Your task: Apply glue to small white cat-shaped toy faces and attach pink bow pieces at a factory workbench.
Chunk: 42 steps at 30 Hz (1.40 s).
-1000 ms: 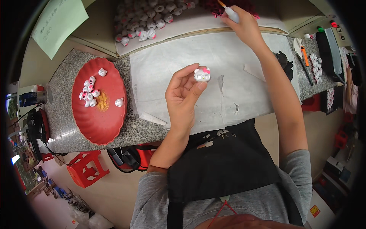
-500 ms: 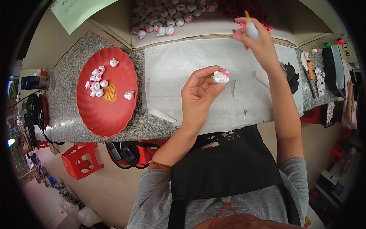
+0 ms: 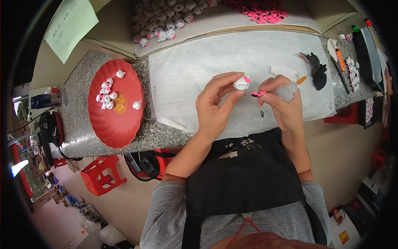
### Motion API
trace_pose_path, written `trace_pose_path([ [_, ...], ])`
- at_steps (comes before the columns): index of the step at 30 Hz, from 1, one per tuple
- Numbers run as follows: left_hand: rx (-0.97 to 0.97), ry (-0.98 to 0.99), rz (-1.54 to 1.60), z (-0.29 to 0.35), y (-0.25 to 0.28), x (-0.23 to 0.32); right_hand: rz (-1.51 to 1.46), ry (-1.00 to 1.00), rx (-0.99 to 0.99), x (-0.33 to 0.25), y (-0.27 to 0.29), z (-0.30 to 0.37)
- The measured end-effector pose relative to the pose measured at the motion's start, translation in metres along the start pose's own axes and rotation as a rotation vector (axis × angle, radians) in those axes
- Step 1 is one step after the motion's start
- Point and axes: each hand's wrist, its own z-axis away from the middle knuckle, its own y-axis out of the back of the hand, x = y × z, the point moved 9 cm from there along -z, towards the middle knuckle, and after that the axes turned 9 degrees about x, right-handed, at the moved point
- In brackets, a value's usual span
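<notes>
The left hand [image 3: 215,103] pinches a small white figurine [image 3: 241,83] over the bench's white sheet [image 3: 186,70]. At its 3 o'clock, the right hand [image 3: 284,103], back from 12 o'clock, grips a pink bow [image 3: 258,94] and glue bottle [image 3: 288,89]. A red plate [image 3: 120,120] sits at 9 o'clock.

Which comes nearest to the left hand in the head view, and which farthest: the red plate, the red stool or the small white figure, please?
1. White figure: pinched in the left hand fingertips, over the white sheet.
2. Red plate: on the counter, to the hand's left.
3. Red stool: on the floor, below the counter's edge, farther left and lower in the picture.
</notes>
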Motion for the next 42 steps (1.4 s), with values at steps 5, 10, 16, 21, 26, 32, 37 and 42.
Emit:
trace_pose_path([
  [5, -0.017, -0.091, -0.136, 0.002, -0.007, 0.001, 0.014, -0.019, 0.012, 0.005, 0.002, 0.002],
  [10, -0.007, -0.146, -0.214, 0.003, -0.009, 0.004, -0.005, -0.063, 0.03, 0.012, 0.004, 0.001],
  [16, -0.076, -0.194, -0.214, 0.003, -0.011, 0.009, 0.009, -0.064, 0.092, 0.014, 0.005, 0.001],
  [21, -0.073, 0.083, 0.07, 0.004, -0.004, -0.004, 0.11, 0.021, 0.083, 0.012, 0.001, 0.001],
  [26, -0.138, 0.183, 0.284, 0.003, -0.007, -0.008, 0.131, 0.071, 0.002, 0.002, -0.009, 0.003],
  [32, -0.187, 0.215, 0.318, 0.008, -0.01, -0.01, 0.184, 0.029, -0.044, 0.006, -0.012, 0.005],
  [37, -0.251, 0.133, 0.249, 0.008, -0.011, -0.005, 0.184, 0.06, -0.051, 0.001, -0.013, 0.009],
  [42, -0.239, 0.277, 0.301, 0.008, -0.013, -0.012, 0.163, 0.032, -0.024, 0.002, -0.012, 0.008],
])
